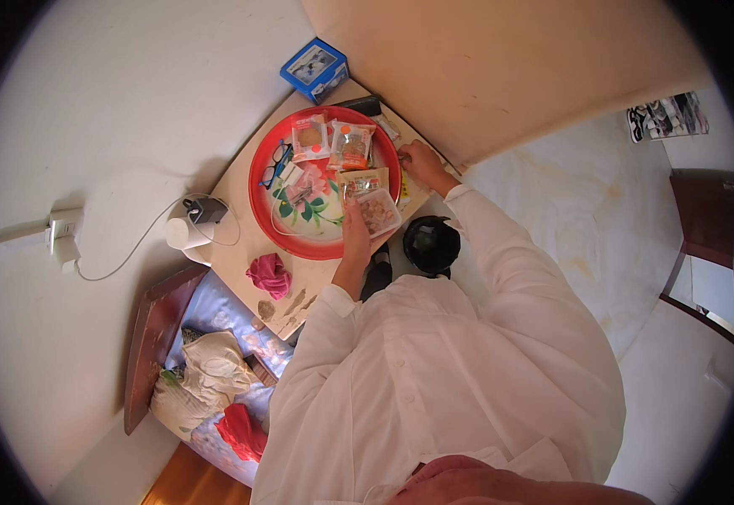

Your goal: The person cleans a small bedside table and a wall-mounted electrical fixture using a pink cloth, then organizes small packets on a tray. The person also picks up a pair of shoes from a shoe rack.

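Observation:
My left hand (357, 235) grips a translucent plastic tub (378, 213) of small pinkish-brown pieces, over the near right rim of a round red tray (259, 214) with a floral print. My right hand (422, 165) is just beyond the tray's right side, over the table's edge. Its fingers are bunched, and whether they pinch anything is too small to tell. Inside the tray lie two wrapped pastries (310, 137) side by side, another printed food packet (363, 182) partly behind the tub, and blue-framed eyeglasses (275, 165).
The tray rests on a small beige table (316, 278) in a wall corner, with a blue box (315, 68) behind and a crumpled pink cloth (270, 276) in front. A black bin (431, 246) stands by my feet. A white cable (128, 252) runs from the wall socket (65, 230).

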`<action>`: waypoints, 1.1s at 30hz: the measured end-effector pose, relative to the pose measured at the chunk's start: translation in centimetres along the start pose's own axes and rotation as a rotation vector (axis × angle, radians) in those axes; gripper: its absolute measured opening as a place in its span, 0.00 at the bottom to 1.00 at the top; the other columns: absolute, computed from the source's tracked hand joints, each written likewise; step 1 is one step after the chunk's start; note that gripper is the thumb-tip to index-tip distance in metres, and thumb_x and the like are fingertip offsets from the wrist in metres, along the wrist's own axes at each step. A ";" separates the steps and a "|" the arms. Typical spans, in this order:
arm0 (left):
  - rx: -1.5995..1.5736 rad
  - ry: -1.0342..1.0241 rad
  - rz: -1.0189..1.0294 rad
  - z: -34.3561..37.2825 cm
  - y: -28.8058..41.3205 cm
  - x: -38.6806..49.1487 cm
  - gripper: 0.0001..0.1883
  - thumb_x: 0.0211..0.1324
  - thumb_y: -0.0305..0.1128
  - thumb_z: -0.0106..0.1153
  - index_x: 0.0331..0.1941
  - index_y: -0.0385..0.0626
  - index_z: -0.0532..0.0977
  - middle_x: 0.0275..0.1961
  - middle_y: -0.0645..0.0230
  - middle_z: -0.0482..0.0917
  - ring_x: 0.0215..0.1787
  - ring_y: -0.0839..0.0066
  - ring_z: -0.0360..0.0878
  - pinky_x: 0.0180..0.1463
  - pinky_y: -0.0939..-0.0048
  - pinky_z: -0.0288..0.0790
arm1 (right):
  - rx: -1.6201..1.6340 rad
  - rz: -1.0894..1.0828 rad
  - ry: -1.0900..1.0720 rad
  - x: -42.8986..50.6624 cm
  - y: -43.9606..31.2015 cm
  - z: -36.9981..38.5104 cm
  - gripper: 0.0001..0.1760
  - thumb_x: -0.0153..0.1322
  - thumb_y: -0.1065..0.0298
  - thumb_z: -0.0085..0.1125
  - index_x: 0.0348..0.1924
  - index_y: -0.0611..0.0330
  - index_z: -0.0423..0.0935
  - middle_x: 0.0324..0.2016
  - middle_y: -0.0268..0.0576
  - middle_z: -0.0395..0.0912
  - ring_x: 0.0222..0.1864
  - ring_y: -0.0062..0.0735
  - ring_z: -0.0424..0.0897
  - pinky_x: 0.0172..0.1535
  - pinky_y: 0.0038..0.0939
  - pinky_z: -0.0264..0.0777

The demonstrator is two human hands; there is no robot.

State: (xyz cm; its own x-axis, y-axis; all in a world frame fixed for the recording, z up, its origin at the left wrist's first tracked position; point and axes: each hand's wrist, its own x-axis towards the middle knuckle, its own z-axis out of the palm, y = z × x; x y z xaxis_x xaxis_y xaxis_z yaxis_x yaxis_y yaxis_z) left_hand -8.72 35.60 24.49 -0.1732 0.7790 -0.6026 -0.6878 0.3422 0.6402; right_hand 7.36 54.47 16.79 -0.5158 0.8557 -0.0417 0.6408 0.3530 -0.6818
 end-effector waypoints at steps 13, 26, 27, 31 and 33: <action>0.004 0.045 -0.021 1.6 0.2 0.2 0.27 0.78 0.54 0.37 0.60 0.42 0.72 0.52 0.58 0.83 0.48 0.61 0.88 0.48 0.55 0.86 | -0.181 -0.021 0.034 1.1 1.0 1.2 0.08 0.65 0.69 0.63 0.35 0.64 0.82 0.36 0.59 0.79 0.39 0.62 0.82 0.43 0.52 0.77; 0.024 -0.078 -0.064 5.2 1.0 2.4 0.26 0.78 0.55 0.36 0.60 0.46 0.71 0.56 0.61 0.81 0.53 0.61 0.85 0.47 0.54 0.85 | 0.481 0.019 0.133 -3.8 -7.1 -5.6 0.10 0.67 0.67 0.68 0.38 0.63 0.84 0.29 0.46 0.84 0.30 0.35 0.84 0.39 0.33 0.78; 0.002 -0.098 -0.066 5.6 0.9 2.8 0.26 0.78 0.55 0.36 0.61 0.46 0.71 0.57 0.61 0.80 0.54 0.60 0.85 0.48 0.53 0.85 | 0.452 -0.048 0.123 -4.5 -7.8 -6.1 0.11 0.67 0.67 0.68 0.39 0.63 0.84 0.30 0.47 0.85 0.30 0.35 0.85 0.38 0.33 0.78; -0.062 -0.128 -0.088 5.6 0.7 3.5 0.26 0.78 0.54 0.36 0.62 0.45 0.70 0.61 0.60 0.78 0.58 0.58 0.83 0.51 0.50 0.84 | 0.490 0.080 0.233 -4.0 -6.0 -6.2 0.11 0.68 0.67 0.67 0.40 0.63 0.85 0.34 0.50 0.85 0.33 0.37 0.86 0.40 0.33 0.79; -0.040 -0.133 -0.043 4.7 0.7 3.0 0.27 0.78 0.54 0.36 0.62 0.45 0.69 0.61 0.59 0.78 0.58 0.57 0.83 0.52 0.48 0.84 | 0.378 0.116 0.196 -2.5 -3.3 -5.1 0.10 0.68 0.67 0.66 0.40 0.63 0.85 0.34 0.52 0.84 0.36 0.43 0.86 0.41 0.36 0.79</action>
State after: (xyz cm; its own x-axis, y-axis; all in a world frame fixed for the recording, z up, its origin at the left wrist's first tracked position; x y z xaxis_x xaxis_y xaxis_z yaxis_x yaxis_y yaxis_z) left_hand -6.39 40.70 25.39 -0.0500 0.8278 -0.5588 -0.7205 0.3576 0.5942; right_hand 9.42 53.09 22.91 -0.3118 0.9499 -0.0194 0.4165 0.1183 -0.9014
